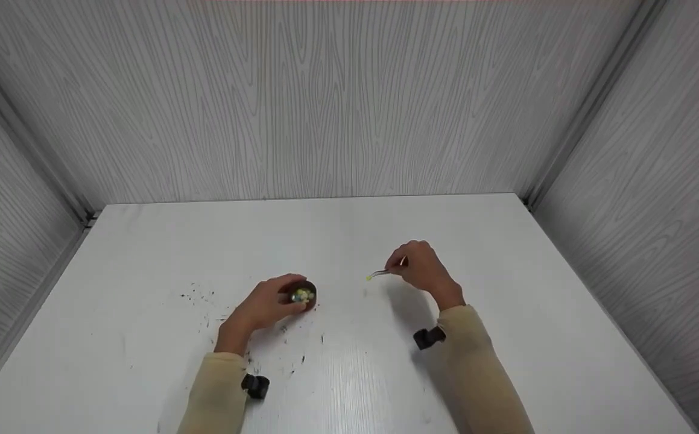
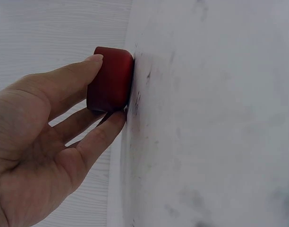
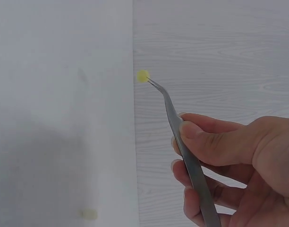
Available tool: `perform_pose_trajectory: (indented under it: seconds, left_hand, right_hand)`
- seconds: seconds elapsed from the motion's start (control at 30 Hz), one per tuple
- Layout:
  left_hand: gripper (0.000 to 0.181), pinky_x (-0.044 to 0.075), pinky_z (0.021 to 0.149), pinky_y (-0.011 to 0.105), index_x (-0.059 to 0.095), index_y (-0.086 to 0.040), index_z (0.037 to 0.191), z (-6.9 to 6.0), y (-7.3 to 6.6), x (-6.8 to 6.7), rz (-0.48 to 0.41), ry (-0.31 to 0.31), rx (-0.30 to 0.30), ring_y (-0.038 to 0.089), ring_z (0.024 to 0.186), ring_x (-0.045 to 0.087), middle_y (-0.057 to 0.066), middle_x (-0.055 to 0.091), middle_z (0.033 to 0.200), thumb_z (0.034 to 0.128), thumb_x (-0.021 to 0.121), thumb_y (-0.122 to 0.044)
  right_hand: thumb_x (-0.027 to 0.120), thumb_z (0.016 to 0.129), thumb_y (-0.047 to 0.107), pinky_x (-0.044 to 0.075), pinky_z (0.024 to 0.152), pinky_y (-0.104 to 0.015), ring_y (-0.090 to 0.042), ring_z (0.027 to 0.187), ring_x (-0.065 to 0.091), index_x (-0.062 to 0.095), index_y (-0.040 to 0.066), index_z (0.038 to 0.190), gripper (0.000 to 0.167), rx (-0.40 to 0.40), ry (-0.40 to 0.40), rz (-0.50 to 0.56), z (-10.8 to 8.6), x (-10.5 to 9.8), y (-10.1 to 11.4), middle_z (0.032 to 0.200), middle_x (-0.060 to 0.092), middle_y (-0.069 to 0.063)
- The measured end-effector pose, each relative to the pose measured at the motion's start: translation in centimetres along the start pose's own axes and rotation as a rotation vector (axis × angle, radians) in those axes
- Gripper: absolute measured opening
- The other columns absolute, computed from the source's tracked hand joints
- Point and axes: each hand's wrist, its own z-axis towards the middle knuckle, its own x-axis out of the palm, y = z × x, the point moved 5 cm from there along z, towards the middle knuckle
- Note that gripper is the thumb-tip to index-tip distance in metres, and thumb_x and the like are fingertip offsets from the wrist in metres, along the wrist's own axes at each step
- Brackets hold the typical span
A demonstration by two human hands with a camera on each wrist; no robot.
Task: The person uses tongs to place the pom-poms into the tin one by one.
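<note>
My left hand [image 1: 266, 302] holds a small round bowl [image 1: 312, 290] on the white table, thumb on one side and fingers on the other. From the left wrist view the bowl [image 2: 112, 79] looks dark red and glossy. Several small yellow, white and blue beads [image 1: 303, 296] lie inside it. Off to the right, my right hand [image 1: 420, 264] pinches bent-tip metal tweezers [image 3: 188, 158] between thumb and fingers. A small yellow bead [image 3: 142, 76] sits at the tweezer tips, held above the table.
Dark specks and smudges [image 1: 198, 294] mark the white table [image 1: 144, 253] around the left hand. Below the tweezers is a pale yellowish spot [image 3: 89, 214], either a bead or a reflection. Grey wood-grain panels [image 1: 325, 102] stand behind the table and at both sides.
</note>
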Motion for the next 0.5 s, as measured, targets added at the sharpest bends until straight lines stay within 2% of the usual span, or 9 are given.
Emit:
perform_pose_trajectory:
  seconds: [0.23, 0.5]
  left_hand:
    - [0.055, 0.044, 0.115, 0.059, 0.053, -0.008, 0.149, 0.0, 0.0, 0.0, 0.013, 0.006, 0.011, 0.043, 0.139, 0.054, 0.020, 0.059, 0.147, 0.0979, 0.072, -0.016]
    - [0.056, 0.043, 0.115, 0.059, 0.052, -0.009, 0.150, 0.0, 0.0, 0.1, 0.015, 0.006, -0.006, 0.043, 0.139, 0.053, 0.020, 0.058, 0.148, 0.0981, 0.071, -0.016]
  right_hand:
    - [0.077, 0.089, 0.000, 0.057, 0.070, -0.033, -0.021, 0.078, 0.068, 0.083, 0.006, 0.090, 0.008, -0.025, 0.006, 0.017, 1.2, 1.8, 2.7, 0.088, 0.078, -0.010]
    - [0.075, 0.090, -0.003, 0.060, 0.073, -0.036, -0.022, 0.083, 0.071, 0.083, 0.005, 0.092, 0.011, -0.069, 0.015, 0.017, 2.0, 4.3, 5.2, 0.091, 0.078, -0.011]
